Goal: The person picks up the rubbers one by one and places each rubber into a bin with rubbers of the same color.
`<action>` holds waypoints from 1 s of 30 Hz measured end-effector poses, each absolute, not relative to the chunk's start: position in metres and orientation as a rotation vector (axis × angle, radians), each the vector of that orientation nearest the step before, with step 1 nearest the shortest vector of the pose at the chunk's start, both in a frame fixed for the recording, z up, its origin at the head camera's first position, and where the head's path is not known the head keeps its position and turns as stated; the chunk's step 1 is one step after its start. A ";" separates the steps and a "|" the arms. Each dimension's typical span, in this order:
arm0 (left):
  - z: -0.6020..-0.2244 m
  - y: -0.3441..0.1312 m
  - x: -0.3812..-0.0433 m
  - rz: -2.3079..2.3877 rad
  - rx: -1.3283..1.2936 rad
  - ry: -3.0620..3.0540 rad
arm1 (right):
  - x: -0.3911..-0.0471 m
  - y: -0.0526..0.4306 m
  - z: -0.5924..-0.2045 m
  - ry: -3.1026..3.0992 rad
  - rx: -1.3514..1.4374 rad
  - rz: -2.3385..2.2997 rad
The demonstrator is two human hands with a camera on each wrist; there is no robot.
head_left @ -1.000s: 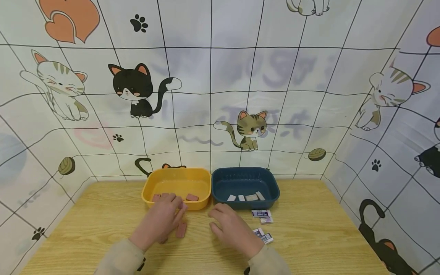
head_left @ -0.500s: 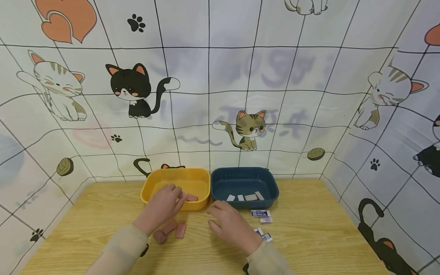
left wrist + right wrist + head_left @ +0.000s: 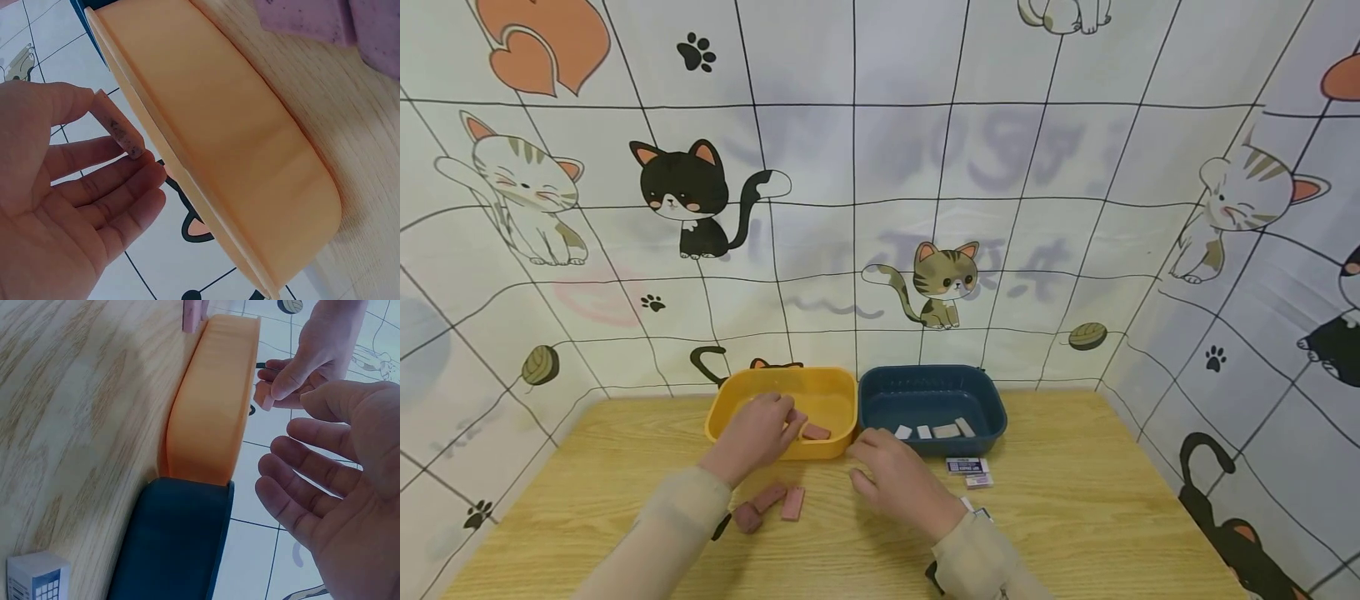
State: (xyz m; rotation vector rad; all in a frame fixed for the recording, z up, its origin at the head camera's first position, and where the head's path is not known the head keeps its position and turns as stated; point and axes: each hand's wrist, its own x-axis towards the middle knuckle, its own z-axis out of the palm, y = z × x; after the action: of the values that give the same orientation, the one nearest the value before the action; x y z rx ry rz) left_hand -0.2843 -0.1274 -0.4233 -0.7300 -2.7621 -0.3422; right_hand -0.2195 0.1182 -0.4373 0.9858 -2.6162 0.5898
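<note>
In the head view my left hand (image 3: 751, 437) is over the front rim of the yellow bin (image 3: 835, 392). Thumb and fingers pinch a small pink eraser (image 3: 117, 125) with dark smudges, held above the rim in the left wrist view. Another pink eraser (image 3: 816, 432) lies inside that bin; my hand hides part of the inside. My right hand (image 3: 902, 483) holds nothing and hovers by the front of the dark blue bin (image 3: 932, 383), fingers loosely bent in the right wrist view. On the table before the yellow bin lie pink erasers (image 3: 792, 503) and a chunkier reddish block (image 3: 747, 517).
Several white erasers (image 3: 946, 431) lie in the blue bin. Labelled erasers (image 3: 967, 465) sit on the wooden table (image 3: 1090, 500) to its front right, some partly behind my right sleeve. A cat-print cloth (image 3: 805, 250) rises behind and at both sides.
My left hand has moved forward over the yellow bin with the pink eraser, uncovering the pink pieces on the table. The right hand has barely shifted.
</note>
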 end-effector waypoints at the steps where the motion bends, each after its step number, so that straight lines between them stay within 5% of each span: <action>1: -0.423 -0.127 -0.285 -0.351 -0.720 -2.785 | -0.220 0.118 -0.438 -2.620 0.984 0.588; 30: -0.436 -0.125 -0.326 -0.431 -0.481 -3.105 | -0.226 0.115 -0.447 -2.649 0.956 0.553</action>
State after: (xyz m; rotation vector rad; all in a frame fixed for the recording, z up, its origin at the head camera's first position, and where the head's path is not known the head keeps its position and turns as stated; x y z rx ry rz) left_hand -0.3258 -0.1246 -0.4365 -0.4813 -3.1055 -0.4313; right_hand -0.2255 0.1153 -0.4475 0.9563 -2.6493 0.5530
